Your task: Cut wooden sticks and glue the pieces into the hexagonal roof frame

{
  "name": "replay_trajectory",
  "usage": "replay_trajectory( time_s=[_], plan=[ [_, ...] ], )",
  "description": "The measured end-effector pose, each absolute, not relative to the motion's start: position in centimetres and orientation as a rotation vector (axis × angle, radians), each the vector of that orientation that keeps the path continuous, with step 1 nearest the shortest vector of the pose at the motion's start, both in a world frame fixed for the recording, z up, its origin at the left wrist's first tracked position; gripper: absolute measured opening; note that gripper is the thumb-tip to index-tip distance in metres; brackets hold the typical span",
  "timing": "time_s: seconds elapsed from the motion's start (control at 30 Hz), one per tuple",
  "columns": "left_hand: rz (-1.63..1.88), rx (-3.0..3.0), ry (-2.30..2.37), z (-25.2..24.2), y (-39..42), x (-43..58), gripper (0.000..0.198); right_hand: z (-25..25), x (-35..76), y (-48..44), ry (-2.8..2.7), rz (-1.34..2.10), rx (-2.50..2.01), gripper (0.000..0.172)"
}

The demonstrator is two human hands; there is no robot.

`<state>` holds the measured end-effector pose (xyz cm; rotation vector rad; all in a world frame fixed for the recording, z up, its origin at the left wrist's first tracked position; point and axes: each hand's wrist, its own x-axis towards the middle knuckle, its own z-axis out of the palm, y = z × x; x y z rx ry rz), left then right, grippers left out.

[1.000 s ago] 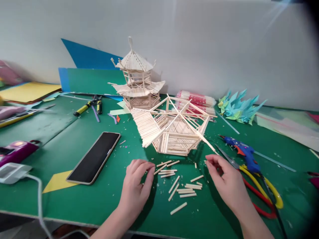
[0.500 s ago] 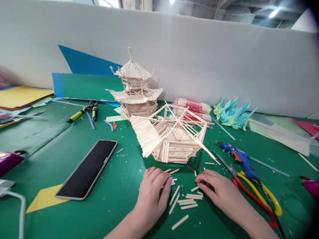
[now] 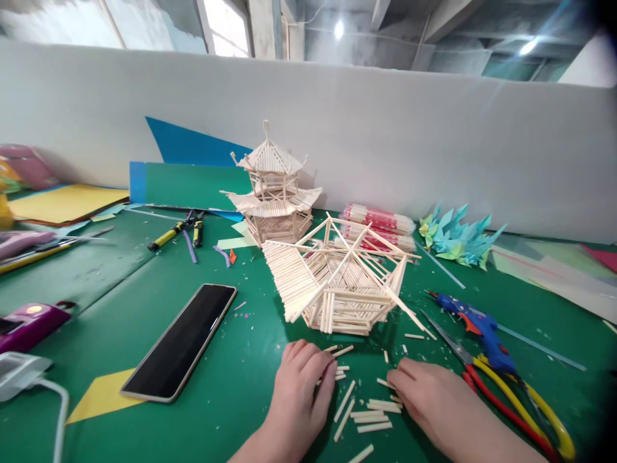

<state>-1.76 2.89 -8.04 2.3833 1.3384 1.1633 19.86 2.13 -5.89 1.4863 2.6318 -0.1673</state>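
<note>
My left hand rests on the green table with its fingers curled down. Short wooden sticks poke out beside its fingertips, and what lies under the fingers is hidden. My right hand is closed, its fingertips at one end of a short wooden stick. Between the hands lie several more cut sticks, loose on the table. Just beyond them stands an open stick framework, one roof panel covered at its left. Behind it is a stick pagoda with tiered roofs.
Scissors and a blue glue gun lie right of my right hand. A phone lies to the left on yellow paper. Pliers, packs of sticks and a teal paper model stand further back.
The view has tilted up slightly, so everything sits lower and further right. My right hand has come down over the stick by its fingertips. My left hand stays by the same sticks.
</note>
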Motion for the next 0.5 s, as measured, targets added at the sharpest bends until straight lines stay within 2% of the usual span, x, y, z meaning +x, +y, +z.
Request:
replay_trajectory(
  time_s=[0.23,0.3,0.4,0.5],
  plan=[
    [1.335,2.355,1.292,-7.9,2.4,-1.9,0.013,-4.5,18.7,2.3,2.684,-0.259,1.634,0.016],
    [1.384,2.337,1.242,-7.6,1.9,-1.7,0.015,-3.4,18.4,2.1,2.741,-0.625,1.809,0.011],
    [1.340,2.251,1.129,-7.3,1.0,-0.9,0.015,-2.2,17.4,1.7,2.757,-1.414,2.001,0.010],
    [1.179,2.114,1.038,-7.5,0.0,0.2,0.016,-2.3,15.7,1.6,2.775,-1.890,1.984,0.011]
  ],
)
